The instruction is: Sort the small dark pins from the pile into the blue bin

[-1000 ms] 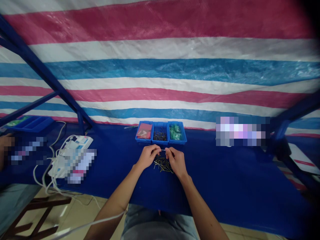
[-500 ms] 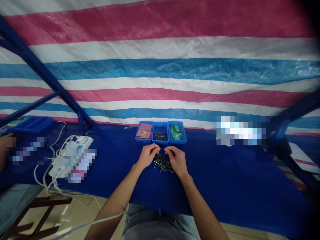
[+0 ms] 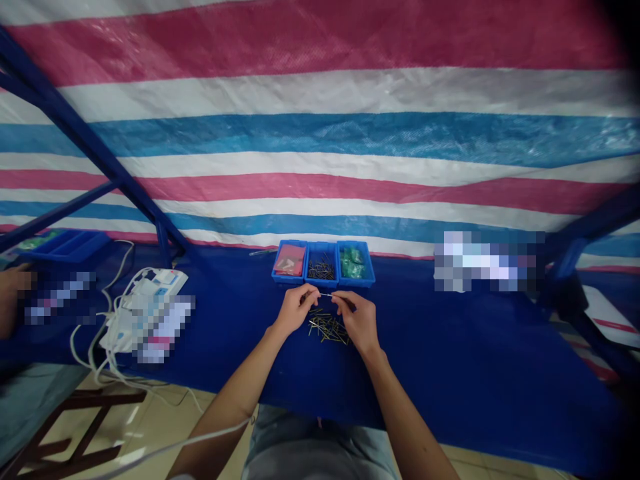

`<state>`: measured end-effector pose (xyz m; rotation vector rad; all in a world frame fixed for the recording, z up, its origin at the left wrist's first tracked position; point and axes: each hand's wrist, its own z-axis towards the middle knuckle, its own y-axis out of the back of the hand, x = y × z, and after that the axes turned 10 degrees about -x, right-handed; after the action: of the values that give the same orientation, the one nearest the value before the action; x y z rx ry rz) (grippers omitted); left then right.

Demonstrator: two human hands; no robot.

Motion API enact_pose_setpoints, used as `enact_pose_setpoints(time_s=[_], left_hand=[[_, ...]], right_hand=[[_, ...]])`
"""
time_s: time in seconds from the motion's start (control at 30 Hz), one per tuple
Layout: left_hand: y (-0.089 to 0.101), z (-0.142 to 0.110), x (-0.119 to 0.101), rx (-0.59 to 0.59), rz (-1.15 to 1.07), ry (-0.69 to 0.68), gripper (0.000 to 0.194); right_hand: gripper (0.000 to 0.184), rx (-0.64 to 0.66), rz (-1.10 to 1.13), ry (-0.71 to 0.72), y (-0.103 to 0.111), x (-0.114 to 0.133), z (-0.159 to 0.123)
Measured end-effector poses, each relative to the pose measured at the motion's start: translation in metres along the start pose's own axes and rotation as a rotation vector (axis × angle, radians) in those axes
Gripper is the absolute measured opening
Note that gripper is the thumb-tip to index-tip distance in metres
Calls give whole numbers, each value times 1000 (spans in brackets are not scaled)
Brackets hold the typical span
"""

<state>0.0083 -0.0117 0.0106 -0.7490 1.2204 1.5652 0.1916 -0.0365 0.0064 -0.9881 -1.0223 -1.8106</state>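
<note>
Head view, the only one. Your left hand [image 3: 299, 309] and right hand [image 3: 358, 323] are together at lower centre of the frame, fingertips close but not touching each other. Between them you pinch a thin metal pin [image 3: 326, 295], lying roughly level; it appears gripped from both ends, though the fingers hide part of the contact.

Directly below your hands, a loose pile of pins [image 3: 328, 327] lies crossed and scattered on the blue table cover [image 3: 450, 347]. Just beyond your hands stand three blue bins side by side, touching. The left bin [image 3: 280, 272] holds a red plastic bag [image 3: 289, 261], the middle bin [image 3: 314, 248] holds dark pins [image 3: 321, 269], and the right bin [image 3: 367, 267] holds green bags [image 3: 353, 263].

At left, a white power strip [image 3: 150, 283] sits tangled with a white cable [image 3: 95, 333]. Upper left on the table lies a blue divided tray [image 3: 65, 245]. At the far left edge, another person's hand [image 3: 13, 293] rests on the table. A striped tarpaulin [image 3: 320, 147] fills the upper frame behind a blue steel frame [image 3: 85, 137].
</note>
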Motion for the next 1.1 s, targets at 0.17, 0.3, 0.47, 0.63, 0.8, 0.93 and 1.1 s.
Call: enact_pose_setpoints(time_s=[0.17,0.3,0.47,0.63,0.8,0.93,1.1], left_hand=[[0,0,0,12,-8,-14,33],[0,0,1,36,-14,-22,33],[-2,-1,3,61,3,-15,33],[-2,-1,3,100,34,-46,31],[-2,-2,3,96,54,-59,26],[-3,-1,3,91,63,-65,25],[-4,-1,3,89,70,-74,24]], right_hand=[[22,10,-6,-2,0,2,0],[24,16,-12,5,-2,3,-1],[27,35,-17,15,-3,-1,-3],[26,36,-20,9,-6,-4,-4],[24,105,-54,46,-8,-4,-4],[23,126,-81,94,-8,-2,-4],[25,112,-108,122,-6,-1,-4]])
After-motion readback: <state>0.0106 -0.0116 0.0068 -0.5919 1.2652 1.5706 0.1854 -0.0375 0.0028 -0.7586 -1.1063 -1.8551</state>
